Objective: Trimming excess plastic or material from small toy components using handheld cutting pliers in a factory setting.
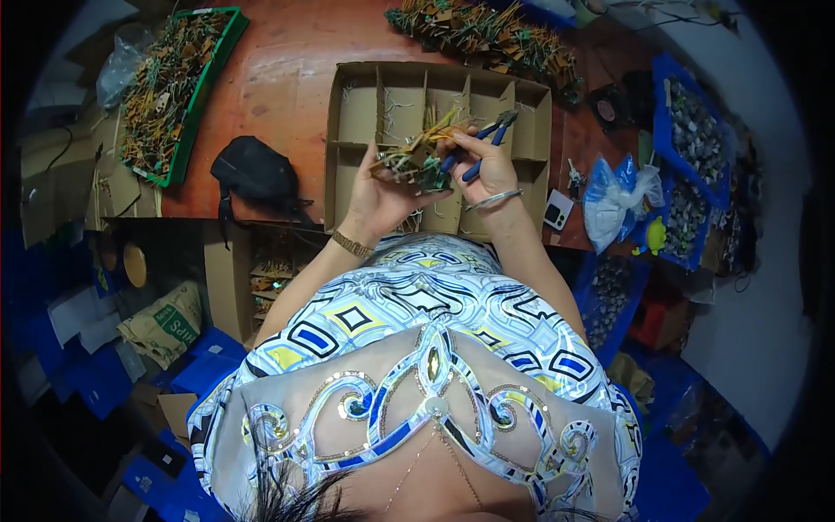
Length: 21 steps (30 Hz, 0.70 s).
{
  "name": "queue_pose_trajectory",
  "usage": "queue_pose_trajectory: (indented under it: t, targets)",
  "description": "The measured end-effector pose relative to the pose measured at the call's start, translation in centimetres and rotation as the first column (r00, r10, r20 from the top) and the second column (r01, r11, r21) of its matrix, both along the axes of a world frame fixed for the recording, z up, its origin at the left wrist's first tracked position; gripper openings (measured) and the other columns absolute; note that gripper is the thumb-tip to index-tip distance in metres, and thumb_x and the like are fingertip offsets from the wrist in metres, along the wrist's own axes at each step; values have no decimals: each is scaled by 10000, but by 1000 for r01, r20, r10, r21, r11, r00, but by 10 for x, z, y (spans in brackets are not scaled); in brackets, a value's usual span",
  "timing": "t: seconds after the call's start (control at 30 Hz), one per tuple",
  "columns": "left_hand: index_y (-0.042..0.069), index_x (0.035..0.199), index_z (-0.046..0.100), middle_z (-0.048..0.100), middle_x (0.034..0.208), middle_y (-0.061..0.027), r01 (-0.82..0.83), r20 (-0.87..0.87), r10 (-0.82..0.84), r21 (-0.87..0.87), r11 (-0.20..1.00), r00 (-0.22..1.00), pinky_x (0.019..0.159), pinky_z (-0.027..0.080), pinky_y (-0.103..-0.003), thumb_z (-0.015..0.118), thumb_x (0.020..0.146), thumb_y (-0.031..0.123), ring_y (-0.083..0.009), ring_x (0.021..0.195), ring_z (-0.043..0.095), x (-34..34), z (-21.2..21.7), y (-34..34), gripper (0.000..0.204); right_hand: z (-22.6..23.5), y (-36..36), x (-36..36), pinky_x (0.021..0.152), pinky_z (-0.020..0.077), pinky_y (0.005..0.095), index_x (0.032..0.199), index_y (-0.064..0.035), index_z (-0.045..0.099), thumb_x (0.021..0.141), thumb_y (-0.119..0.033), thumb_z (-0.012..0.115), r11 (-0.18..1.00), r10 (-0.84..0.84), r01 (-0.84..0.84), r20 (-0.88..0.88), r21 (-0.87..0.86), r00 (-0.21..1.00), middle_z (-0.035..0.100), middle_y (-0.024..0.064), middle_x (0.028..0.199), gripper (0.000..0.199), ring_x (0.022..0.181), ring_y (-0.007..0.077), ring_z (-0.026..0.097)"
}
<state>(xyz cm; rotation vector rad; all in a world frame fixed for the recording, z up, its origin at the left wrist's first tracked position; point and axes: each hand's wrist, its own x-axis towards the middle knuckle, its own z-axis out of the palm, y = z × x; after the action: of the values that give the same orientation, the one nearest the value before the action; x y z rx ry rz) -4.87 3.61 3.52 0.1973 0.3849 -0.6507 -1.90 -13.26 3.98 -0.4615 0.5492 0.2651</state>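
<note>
I have two hands up over the desk, and each holds one thing. My left hand (378,196) is clamped around one small green circuit board (416,165), flat and stiff, bristling with a tangle of thin yellow and tan wires that fan out above my fingers. My right hand (487,170) is closed on one pair of cutters (481,143) with two blue plastic-coated handles and a short dark metal head; the head sits just above my right knuckles, pointing away from the board. The two hands are near each other, the board just left of my right fingers. Under both hands lies one shallow cardboard tray (357,104), brown and matte, split by thin card walls into two rows of cells; I cannot count the cells, as my hands hide some. Far left of my left hand stands one green plastic crate (202,104) heaped with wiry boards. Beyond my fingertips lies one long loose pile of boards (487,39). Left of my left wrist sits one black soft pouch (257,174).
</note>
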Motion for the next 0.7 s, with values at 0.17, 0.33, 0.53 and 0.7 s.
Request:
queue_pose_trajectory:
  t: [0.17,0.33,0.53,0.7]
  targets:
    - [124,1251,500,542,1266,-138,-94,126,81,105,990,989,1009,378,-574,503,909,514,-297,1195,499,0,13,0,518,12,0,-2,756,569,375,927,-56,510,837,67,606,998,-16,21,70,-65,997,613,112,872,180,802,224,641]
    - [127,1272,505,556,1244,-82,-119,268,28,330,936,963,935,454,-434,527,906,329,-233,1130,535,15,19,11,419,29,2,-14,840,539,353,1008,-68,480,860,74,578,959,-75,141,260,-247,963,570,122,1062,227,1025,257,605]
    - [83,1330,411,555,1102,-67,-302,503,15,495,815,864,860,469,-264,627,891,208,-127,1002,561,15,18,-4,505,24,15,-42,742,501,244,1019,-79,480,741,-47,789,733,216,123,401,-669,890,583,83,1070,416,982,172,605]
    - [92,1354,394,569,1074,-53,-398,615,-146,654,643,775,844,450,-255,653,884,269,-112,954,558,14,25,-6,565,27,23,-41,617,452,214,1018,-79,487,756,-85,791,669,202,80,285,-739,937,570,-13,785,402,675,90,568]
